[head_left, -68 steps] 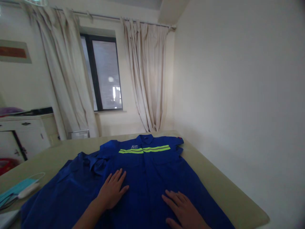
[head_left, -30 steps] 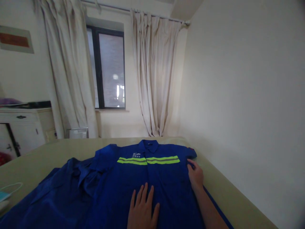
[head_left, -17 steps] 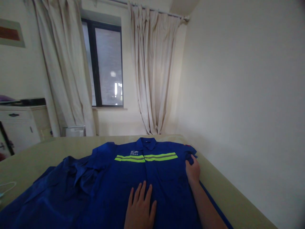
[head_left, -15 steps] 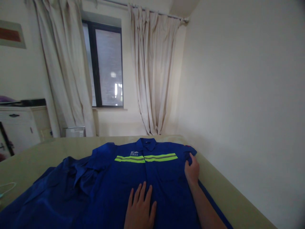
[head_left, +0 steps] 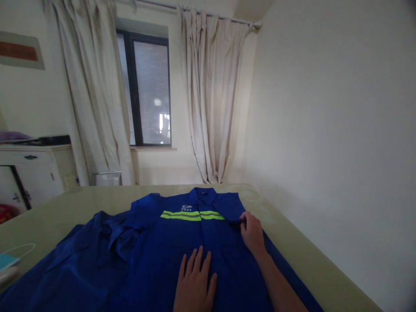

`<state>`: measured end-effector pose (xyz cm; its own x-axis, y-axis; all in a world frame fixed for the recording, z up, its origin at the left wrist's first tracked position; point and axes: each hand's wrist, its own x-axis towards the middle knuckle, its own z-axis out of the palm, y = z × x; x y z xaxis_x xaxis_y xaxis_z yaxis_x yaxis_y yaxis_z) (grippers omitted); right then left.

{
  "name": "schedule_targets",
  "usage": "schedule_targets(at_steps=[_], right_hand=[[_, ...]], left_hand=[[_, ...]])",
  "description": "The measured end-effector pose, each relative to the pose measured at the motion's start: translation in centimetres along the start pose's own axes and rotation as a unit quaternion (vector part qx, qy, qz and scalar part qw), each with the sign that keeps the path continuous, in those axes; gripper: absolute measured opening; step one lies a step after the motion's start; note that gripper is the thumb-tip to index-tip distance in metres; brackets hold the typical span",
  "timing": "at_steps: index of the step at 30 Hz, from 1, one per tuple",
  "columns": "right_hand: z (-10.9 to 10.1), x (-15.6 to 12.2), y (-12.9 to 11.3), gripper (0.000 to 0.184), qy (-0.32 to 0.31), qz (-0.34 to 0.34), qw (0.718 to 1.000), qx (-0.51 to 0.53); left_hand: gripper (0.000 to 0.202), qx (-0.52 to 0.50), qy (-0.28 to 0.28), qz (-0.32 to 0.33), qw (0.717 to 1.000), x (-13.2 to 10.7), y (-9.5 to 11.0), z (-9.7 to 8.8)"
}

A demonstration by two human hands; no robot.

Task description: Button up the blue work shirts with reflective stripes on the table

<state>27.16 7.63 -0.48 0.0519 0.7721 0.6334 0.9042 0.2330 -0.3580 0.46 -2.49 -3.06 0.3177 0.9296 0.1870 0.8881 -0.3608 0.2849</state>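
Note:
A blue short-sleeved work shirt (head_left: pixel 182 242) lies spread out with its collar at the far end. A yellow-green reflective band (head_left: pixel 182 216) crosses its chest, and a small white logo sits above the band on the left. My left hand (head_left: pixel 195 281) rests flat on the shirt's lower front, fingers spread. My right hand (head_left: pixel 252 232) pinches the hem of the right-side sleeve (head_left: pixel 230 208), which is folded inward over the chest and covers the band's right end. More crumpled blue cloth (head_left: pixel 74 264) lies to the left.
The garments lie on a pale green covered surface (head_left: pixel 286 251) beside a plain wall (head_left: pixel 334 130). A light-blue face mask (head_left: pixel 8 261) is at the left edge. Farther back are a white cabinet (head_left: pixel 39 173), curtains (head_left: pixel 214 86) and a window (head_left: pixel 152 91).
My right hand has moved left and toward me, folding the sleeve inward over the chest. My left hand stays flat on the shirt. The view has shifted slightly left.

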Motion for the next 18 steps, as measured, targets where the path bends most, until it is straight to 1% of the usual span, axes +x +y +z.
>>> schedule_targets(at_steps=[2, 3, 5, 6, 7, 8, 10, 11, 12, 13, 15, 16, 17, 18], right_hand=[[-0.4, 0.1, -0.4, 0.026, 0.028, -0.007, 0.999, 0.017], [-0.6, 0.2, -0.8, 0.028, 0.047, -0.018, 0.998, 0.03], [-0.8, 0.4, -1.8, 0.039, 0.079, -0.042, 0.995, 0.045], [-0.7, 0.5, -2.3, 0.044, 0.079, -0.045, 0.995, 0.037], [-0.4, 0.6, -2.8, 0.049, 0.06, -0.037, 0.997, 0.019], [0.0, 0.5, -3.1, 0.051, 0.019, -0.022, 1.0, -0.002], [1.2, 0.2, -3.5, 0.056, -0.099, 0.019, 0.994, -0.041], [1.7, -0.1, -3.5, 0.058, -0.147, 0.038, 0.987, -0.052], [2.3, -0.4, -3.3, 0.061, -0.181, 0.05, 0.981, -0.058], [2.7, -0.7, -3.2, 0.063, -0.2, 0.054, 0.976, -0.061], [3.1, -1.1, -2.9, 0.064, -0.207, 0.051, 0.975, -0.065], [3.1, -1.2, -2.8, 0.065, -0.206, 0.047, 0.975, -0.068], [3.0, -1.1, -2.8, 0.065, -0.208, 0.046, 0.974, -0.072], [2.8, -1.1, -2.9, 0.064, -0.213, 0.046, 0.973, -0.077]], left_hand=[[0.058, -0.001, -0.004, -0.003, 1.0, 0.0, 0.1, -0.3], [0.058, -0.002, -0.006, -0.005, 1.0, 0.0, 0.2, -0.4], [0.058, -0.007, -0.007, -0.01, 1.0, -0.1, 0.5, -0.7], [0.057, -0.015, -0.004, -0.012, 1.0, -0.1, 0.7, -0.9], [0.055, -0.029, 0.003, -0.011, 1.0, -0.2, 1.0, -1.0], [0.054, -0.053, 0.014, -0.013, 0.998, -0.2, 1.2, -1.2], [0.052, -0.131, 0.059, -0.024, 0.989, 0.1, 1.3, -1.8], [0.052, -0.182, 0.091, -0.037, 0.978, 0.4, 1.1, -2.2], [0.053, -0.232, 0.126, -0.054, 0.963, 0.9, 0.6, -2.9], [0.053, -0.274, 0.165, -0.078, 0.944, 1.4, -0.2, -3.8], [0.051, -0.313, 0.233, -0.15, 0.909, 2.8, -2.8, -6.0], [0.049, -0.295, 0.262, -0.21, 0.895, 3.5, -4.6, -7.3], [0.05, -0.262, 0.281, -0.289, 0.877, 4.3, -6.5, -8.7], [0.056, -0.245, 0.288, -0.338, 0.862, 4.9, -8.5, -9.9]])
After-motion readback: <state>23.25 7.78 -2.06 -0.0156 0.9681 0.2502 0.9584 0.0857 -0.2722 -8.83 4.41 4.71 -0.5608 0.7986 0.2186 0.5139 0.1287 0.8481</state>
